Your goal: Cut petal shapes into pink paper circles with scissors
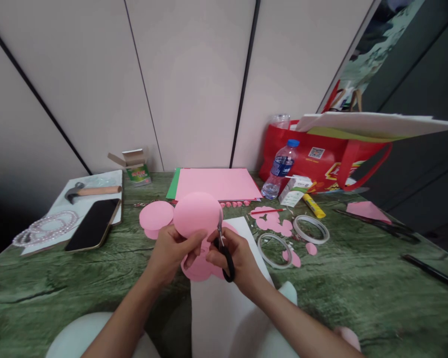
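Scissors are gripped in the right hand, by the edge of a disc the left hand pinches, apparently nearly round. Beneath the hands lie cut pieces; to their left, cut circles. Beyond, pink sheets look uncut.

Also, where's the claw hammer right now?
In the head view, the claw hammer lies at the left, just beyond the black smartphone and left of the open green carton.
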`<act>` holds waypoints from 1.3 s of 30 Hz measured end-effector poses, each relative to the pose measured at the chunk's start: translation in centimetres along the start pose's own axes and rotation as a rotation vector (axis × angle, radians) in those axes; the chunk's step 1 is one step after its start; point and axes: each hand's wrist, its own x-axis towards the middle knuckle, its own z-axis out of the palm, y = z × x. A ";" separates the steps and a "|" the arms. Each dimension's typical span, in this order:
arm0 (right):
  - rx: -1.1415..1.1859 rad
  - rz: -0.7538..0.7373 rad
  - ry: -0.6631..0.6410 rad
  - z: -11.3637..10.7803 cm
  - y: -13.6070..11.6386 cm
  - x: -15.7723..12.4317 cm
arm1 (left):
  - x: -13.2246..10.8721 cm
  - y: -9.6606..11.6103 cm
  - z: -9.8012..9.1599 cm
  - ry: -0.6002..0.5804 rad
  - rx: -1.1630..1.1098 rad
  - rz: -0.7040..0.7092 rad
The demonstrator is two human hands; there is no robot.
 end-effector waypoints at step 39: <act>-0.039 -0.003 -0.003 -0.2 0.3 0.1 | -0.2 -0.3 -0.3 0.029 0.020 -0.010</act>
